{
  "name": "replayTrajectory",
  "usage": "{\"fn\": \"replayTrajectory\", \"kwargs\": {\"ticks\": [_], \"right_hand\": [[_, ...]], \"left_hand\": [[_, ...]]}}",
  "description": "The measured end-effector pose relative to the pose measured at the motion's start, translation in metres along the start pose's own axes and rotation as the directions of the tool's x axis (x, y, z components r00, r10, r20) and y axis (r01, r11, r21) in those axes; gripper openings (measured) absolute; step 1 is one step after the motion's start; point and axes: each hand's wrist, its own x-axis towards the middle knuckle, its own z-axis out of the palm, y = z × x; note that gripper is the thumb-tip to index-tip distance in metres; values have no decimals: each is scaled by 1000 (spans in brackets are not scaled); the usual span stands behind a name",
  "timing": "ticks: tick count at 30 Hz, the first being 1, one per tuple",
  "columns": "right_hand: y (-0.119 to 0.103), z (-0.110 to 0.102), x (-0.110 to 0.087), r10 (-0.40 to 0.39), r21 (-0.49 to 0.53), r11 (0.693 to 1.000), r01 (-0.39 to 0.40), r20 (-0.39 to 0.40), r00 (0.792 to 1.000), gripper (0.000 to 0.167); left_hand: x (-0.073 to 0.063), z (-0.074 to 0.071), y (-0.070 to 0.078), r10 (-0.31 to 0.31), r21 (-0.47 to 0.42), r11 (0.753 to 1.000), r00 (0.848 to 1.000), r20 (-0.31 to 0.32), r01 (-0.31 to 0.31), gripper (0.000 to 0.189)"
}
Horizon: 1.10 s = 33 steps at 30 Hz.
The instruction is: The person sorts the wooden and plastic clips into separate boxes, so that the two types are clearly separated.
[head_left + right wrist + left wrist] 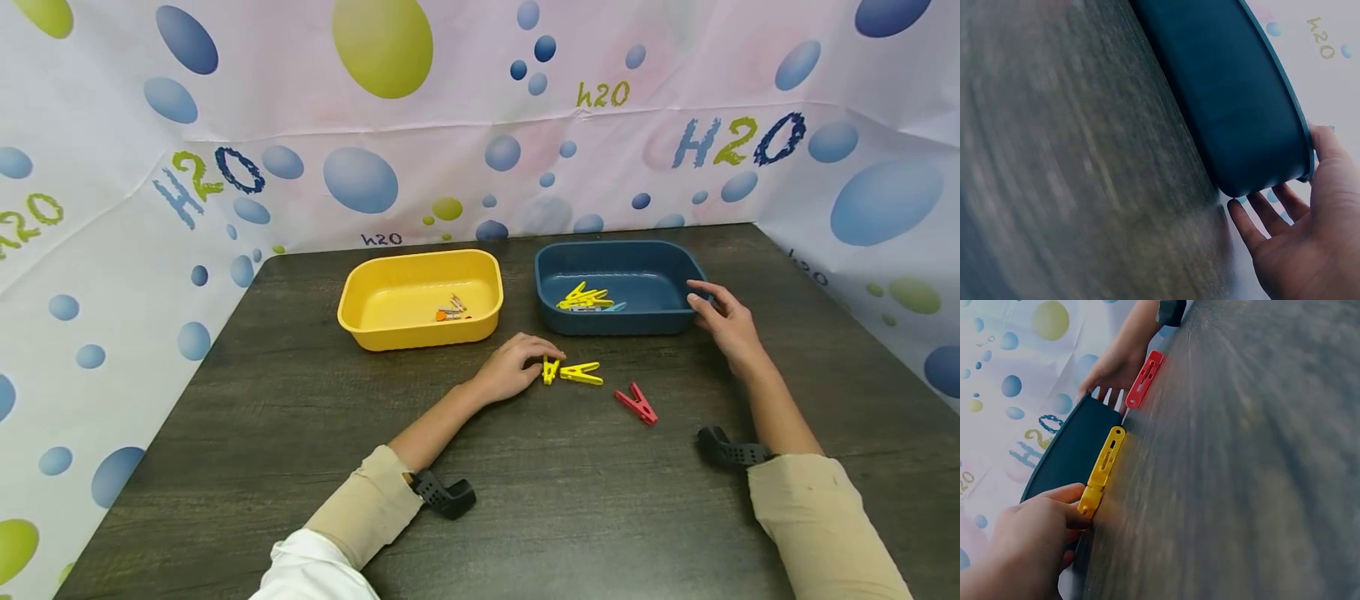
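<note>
My left hand (513, 367) pinches a small yellow clothespin (550, 370) between thumb and fingertips, low over the table; the left wrist view shows this yellow clothespin (1090, 501) at the fingertips. Beside it lies a second yellow clothespin (582, 373), and farther right a red clothespin (637, 405). My right hand (726, 325) holds the right end of a dark blue bin (622, 323), with fingers over its rim. In the right wrist view, the other fingers (1260, 215) spread along the bin's outer wall. Inside the blue bin lie several yellow clothespins (585, 297) with grey and light blue ones.
Left of the blue bin stands a yellow bin (420, 335) with a few small orange and brownish items (453, 310) in it. Both bins are near the back edge of the dark wooden table (300, 400). A patterned sheet (465, 117) hangs behind and at the sides.
</note>
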Motion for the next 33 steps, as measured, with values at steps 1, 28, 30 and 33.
{"fn": "replayTrajectory", "kwargs": {"ticks": [1,28,30,33], "right_hand": [[-1,0,0,-3,2,1000,3,-1,1000,50],[-3,-1,-1,16,-43,999,-15,17,1000,55],[-3,-1,-1,5,-44,999,-4,15,1000,54],[-2,-1,0,-5,-27,1000,5,10,1000,53]], "left_hand": [[-1,-1,0,-9,25,1000,1000,-10,10,30],[-9,-16,-5,-50,60,997,998,38,48,30],[-9,-17,-5,-53,58,997,998,33,51,30],[-8,-20,-4,-58,43,997,998,20,58,30]]}}
